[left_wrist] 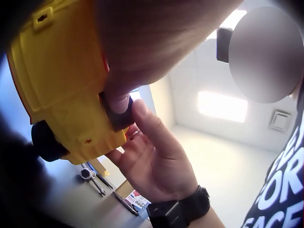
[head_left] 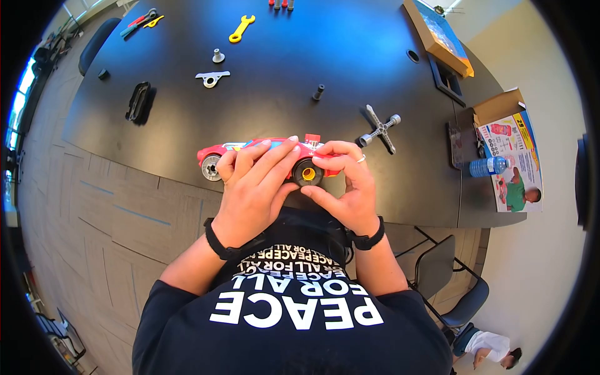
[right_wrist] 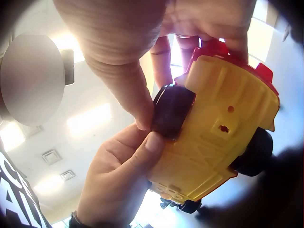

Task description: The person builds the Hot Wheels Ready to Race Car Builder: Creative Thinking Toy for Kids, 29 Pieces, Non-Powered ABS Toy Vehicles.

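Over the table's near edge, both hands hold a red toy car (head_left: 234, 145), its yellow underside (left_wrist: 61, 95) showing in the wrist views. My left hand (head_left: 253, 181) grips the body, fingers across the top and thumb by a black wheel (head_left: 307, 182). This wheel has a yellow centre. At its other side, my right hand (head_left: 350, 190) pinches the tyre between thumb and fingers. In the right wrist view, the black tyre (right_wrist: 173, 111) stands against the yellow underside, with the left thumb at its lower edge. Another wheel (head_left: 211, 167) with a grey hub is at the car's left end.
Ahead lie a grey cross-shaped wrench (head_left: 380, 129), a black bolt-like piece (head_left: 319, 92), a grey bracket (head_left: 212, 78), a grey peg (head_left: 217, 57), a black part (head_left: 137, 102) and a yellow wrench (head_left: 242, 29). Rightward are a water bottle (head_left: 487, 167) and a printed box (head_left: 515, 156).
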{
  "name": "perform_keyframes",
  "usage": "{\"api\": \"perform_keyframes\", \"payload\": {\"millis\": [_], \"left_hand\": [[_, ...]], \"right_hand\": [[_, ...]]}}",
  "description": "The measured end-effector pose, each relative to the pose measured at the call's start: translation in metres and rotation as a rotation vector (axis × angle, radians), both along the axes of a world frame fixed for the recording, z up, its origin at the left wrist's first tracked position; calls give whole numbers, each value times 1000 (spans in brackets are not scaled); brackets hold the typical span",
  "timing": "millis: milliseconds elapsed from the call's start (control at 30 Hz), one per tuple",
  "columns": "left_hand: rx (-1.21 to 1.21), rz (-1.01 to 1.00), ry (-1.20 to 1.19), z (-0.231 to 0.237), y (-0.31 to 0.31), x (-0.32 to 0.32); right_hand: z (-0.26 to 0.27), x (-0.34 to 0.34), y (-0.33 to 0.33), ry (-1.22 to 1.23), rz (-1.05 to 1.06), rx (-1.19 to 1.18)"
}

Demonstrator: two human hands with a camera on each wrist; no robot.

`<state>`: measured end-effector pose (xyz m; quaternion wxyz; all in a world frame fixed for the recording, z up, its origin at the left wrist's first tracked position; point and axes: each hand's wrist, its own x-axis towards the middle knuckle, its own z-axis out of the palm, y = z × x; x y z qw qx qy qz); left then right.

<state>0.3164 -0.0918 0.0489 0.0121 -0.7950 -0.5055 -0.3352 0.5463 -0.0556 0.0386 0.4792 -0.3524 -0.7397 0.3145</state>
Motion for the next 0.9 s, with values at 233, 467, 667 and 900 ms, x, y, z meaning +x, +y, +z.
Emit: {"api": "perform_keyframes", "payload": {"millis": [233, 467, 667, 900], "left_hand": [[-43, -3, -3, 5, 6, -1], [-87, -37, -19, 15, 9, -3], [-14, -16, -51, 1, 11, 0], [1, -1, -71, 1, 11, 4]], "right_hand": [[7, 9, 10, -142, 72, 76], [11, 0, 5, -31, 51, -45], [0, 4, 9, -28, 59, -10], [9, 6, 12, -36, 101, -5]]}}
